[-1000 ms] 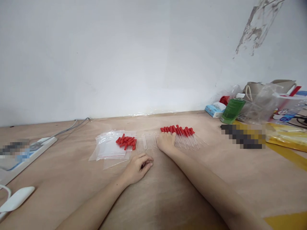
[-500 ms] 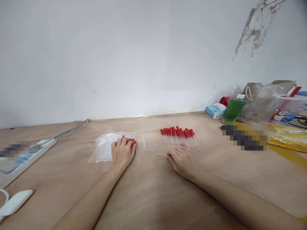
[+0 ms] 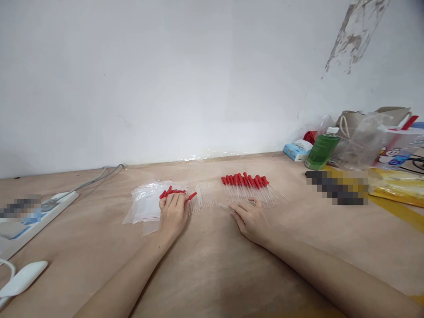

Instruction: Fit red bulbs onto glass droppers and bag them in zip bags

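My left hand (image 3: 172, 211) is closed, with a red rubber dropper bulb (image 3: 192, 195) sticking out past its fingertips. Several loose red bulbs (image 3: 167, 191) lie just beyond the fingers on clear zip bags (image 3: 142, 205). In my right hand (image 3: 248, 217) a thin clear dropper tube (image 3: 223, 206) is pinched, its end pointing left. Between the hands lies a row of bare clear tubes (image 3: 207, 195). Past my right hand, droppers with red bulbs fitted (image 3: 245, 180) lie side by side, bulbs toward the wall.
At the right stand a green bottle (image 3: 322, 150), a blue tissue pack (image 3: 296, 151), a plastic bag (image 3: 354, 141) and a cup with a red straw (image 3: 395, 148). A power strip (image 3: 39, 225) with a grey cable and a white plug-like item (image 3: 26, 278) lie left.
My left hand has shifted slightly right, drawing a red bulb off the pile. The tube in my right hand has tilted, its free end swinging away from me.
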Tool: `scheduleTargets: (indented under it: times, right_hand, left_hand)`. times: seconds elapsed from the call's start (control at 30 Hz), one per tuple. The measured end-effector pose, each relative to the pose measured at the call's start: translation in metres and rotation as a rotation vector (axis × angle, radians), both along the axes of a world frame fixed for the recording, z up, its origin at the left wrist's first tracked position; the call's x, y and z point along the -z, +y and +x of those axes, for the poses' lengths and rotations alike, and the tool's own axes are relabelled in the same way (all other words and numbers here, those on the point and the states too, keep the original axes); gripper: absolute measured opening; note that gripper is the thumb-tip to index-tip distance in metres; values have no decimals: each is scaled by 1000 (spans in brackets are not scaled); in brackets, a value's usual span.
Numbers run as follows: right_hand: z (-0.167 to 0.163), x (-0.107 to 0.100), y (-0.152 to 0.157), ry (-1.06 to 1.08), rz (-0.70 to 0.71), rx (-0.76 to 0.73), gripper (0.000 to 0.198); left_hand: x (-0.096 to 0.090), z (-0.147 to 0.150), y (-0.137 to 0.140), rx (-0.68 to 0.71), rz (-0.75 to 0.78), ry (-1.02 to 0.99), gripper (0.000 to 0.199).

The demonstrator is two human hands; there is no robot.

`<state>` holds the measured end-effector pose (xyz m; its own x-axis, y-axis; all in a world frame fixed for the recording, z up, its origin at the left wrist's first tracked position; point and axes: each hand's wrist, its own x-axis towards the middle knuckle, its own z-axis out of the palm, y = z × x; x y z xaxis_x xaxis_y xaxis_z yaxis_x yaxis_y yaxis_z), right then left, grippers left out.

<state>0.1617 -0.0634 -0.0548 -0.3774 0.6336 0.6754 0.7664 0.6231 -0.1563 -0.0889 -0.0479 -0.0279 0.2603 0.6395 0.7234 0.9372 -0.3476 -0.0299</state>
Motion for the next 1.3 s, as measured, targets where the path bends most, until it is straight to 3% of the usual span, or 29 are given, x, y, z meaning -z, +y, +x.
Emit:
scheduleTargets:
  times: [0.13,0.2,0.33,0.47,0.6,0.83,1.07,1.3]
  right_hand:
    - [4,-2,0,40,-44,1,20]
    - [6,-3,1,51,-65,-6,18]
    - [8,-3,1,57,-104,-24,15]
    - [6,-4,-1,61,-102,-71,12]
    - [3,-6,-5,66,-76,-136,11]
    - [-2,-6,-9,109,-48,-177,11]
    - [-4,1,-6,83,-5,-284,10]
    - [-1,-6,-7,24,-47,-347,15]
  left_hand:
    - [2,14,-26,336,-272,20,12]
    - [4,20,-36,422,-420,-22,15]
    - [7,30,-42,448,-534,-148,33]
    - [8,33,-37,462,-536,-182,20]
    - [7,33,-36,387,-477,-254,19]
    - [1,41,-38,381,-511,-318,18]
    - [7,45,-37,453,-665,-569,21]
    - [9,42,-37,530,-686,-552,18]
